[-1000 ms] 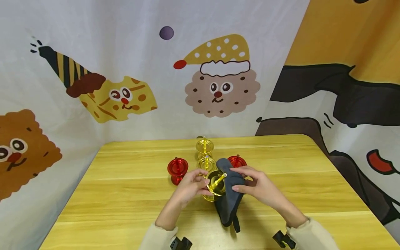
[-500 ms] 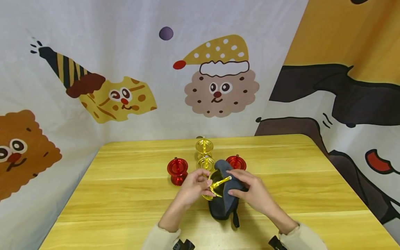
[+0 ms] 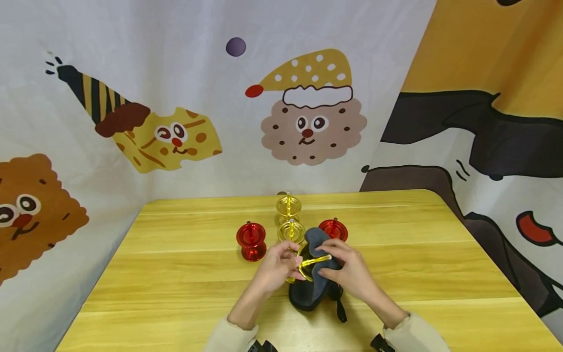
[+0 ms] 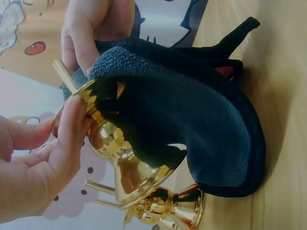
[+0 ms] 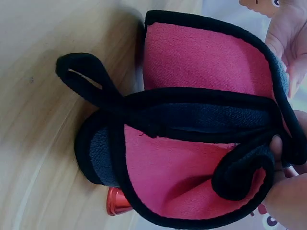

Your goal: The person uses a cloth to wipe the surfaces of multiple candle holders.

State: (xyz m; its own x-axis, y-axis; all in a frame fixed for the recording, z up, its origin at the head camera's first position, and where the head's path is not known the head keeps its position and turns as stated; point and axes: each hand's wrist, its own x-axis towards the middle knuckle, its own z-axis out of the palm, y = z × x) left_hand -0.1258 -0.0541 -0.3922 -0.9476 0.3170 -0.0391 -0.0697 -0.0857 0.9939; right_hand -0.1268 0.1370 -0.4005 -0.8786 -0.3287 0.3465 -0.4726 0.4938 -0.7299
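My left hand point(image 3: 274, 268) pinches the rim of a shiny gold candle holder point(image 4: 127, 167), tilted so that its central spike points right in the head view. Against the holder's right side lies a cleaning cloth point(image 3: 303, 297), dark grey-blue on one face. The right wrist view shows its pink face point(image 5: 165, 179), black edging and hanging loop point(image 5: 86, 81). My right hand point(image 3: 352, 269) pinches a fold of this cloth at the holder's rim. Cloth and fingers hide part of the holder.
Two more gold candle holders point(image 3: 288, 206) stand in line behind my hands. A red holder point(image 3: 251, 238) stands to their left, and another red one point(image 3: 333, 229) to their right, partly hidden. All are on a wooden table point(image 3: 176, 293) before a cartoon-printed curtain point(image 3: 198, 63).
The held holder has turned, its spike swinging from up-right to nearly level. My right hand has moved slightly left and down, and the cloth's lower end has swung left.
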